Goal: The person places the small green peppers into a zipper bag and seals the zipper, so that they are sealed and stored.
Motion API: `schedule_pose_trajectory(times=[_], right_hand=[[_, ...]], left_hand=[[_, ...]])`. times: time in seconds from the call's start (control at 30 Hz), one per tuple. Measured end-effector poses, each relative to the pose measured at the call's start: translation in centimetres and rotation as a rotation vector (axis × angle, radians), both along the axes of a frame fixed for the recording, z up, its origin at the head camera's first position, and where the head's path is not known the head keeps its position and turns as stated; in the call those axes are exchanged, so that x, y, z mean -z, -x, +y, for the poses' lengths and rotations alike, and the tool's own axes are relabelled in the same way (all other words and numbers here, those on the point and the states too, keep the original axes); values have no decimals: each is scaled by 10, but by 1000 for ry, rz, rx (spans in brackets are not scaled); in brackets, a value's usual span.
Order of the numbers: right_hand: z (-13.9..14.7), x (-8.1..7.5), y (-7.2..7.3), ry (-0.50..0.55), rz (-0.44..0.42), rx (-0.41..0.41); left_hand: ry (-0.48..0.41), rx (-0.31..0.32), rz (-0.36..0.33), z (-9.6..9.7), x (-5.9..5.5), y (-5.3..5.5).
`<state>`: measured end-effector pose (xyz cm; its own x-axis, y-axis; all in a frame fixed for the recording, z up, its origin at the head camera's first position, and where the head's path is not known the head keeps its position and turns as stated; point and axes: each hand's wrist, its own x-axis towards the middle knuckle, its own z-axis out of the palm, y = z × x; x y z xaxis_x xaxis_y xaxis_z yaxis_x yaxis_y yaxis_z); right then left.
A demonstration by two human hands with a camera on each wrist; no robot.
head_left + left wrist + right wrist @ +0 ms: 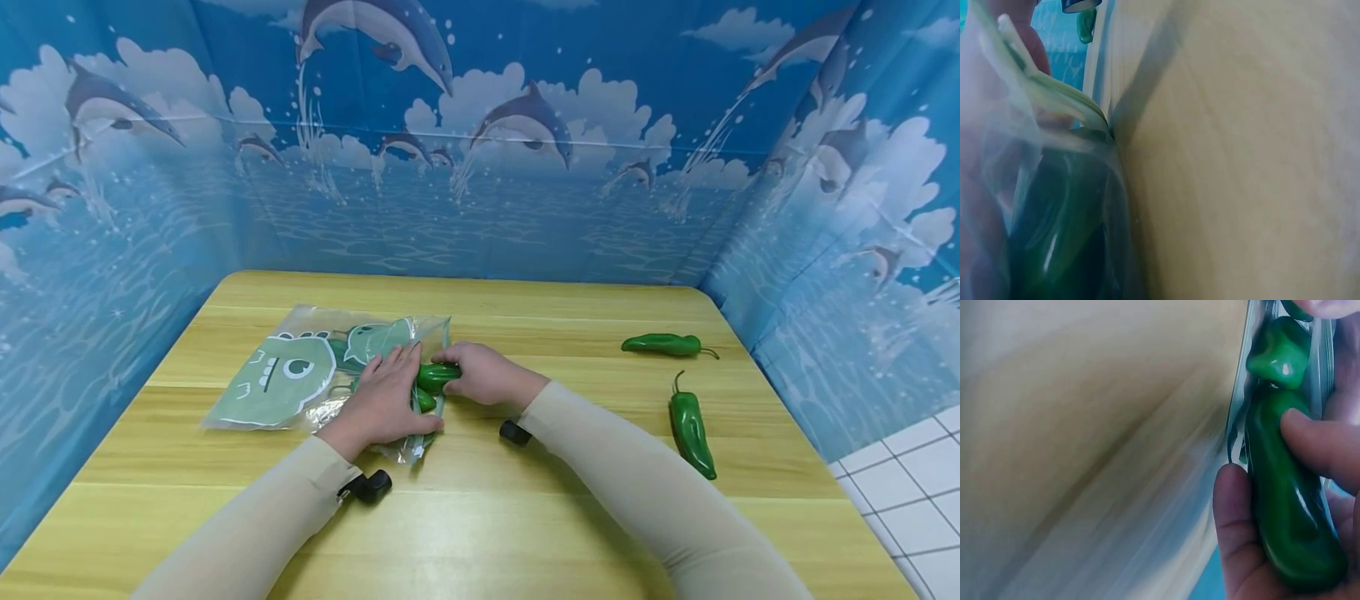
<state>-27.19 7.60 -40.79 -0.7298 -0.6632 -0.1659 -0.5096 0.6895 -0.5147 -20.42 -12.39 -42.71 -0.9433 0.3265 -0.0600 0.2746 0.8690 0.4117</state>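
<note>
A clear zip bag with a green dinosaur print lies on the table, its mouth facing right. My left hand rests on the bag near the mouth, fingers extended and thumb spread along the opening. My right hand grips a glossy green pepper between thumb and fingers, with one end at the bag's mouth. Another green pepper sits just inside the mouth. Through the clear plastic, a green pepper also shows in the left wrist view. The left hand partly hides the bag's contents.
Two loose green peppers lie on the right of the wooden table: one crosswise pepper farther back and one lengthwise pepper nearer. A dolphin-print curtain surrounds the back and sides. White floor tiles show at lower right.
</note>
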Motion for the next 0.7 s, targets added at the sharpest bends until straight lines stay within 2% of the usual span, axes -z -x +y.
schedule_pose_trajectory(times=[0.2,0.43,0.7], right_hand=[[4,2,2,28,-34,-12],[7,3,0,50,-26,58],[16,-3,-1,37,-53,-34]], left_hand=[[-4,0,1,0,0,0],[10,1,-1,-1,0,0],[-2,3,-8,-1,-1,0]])
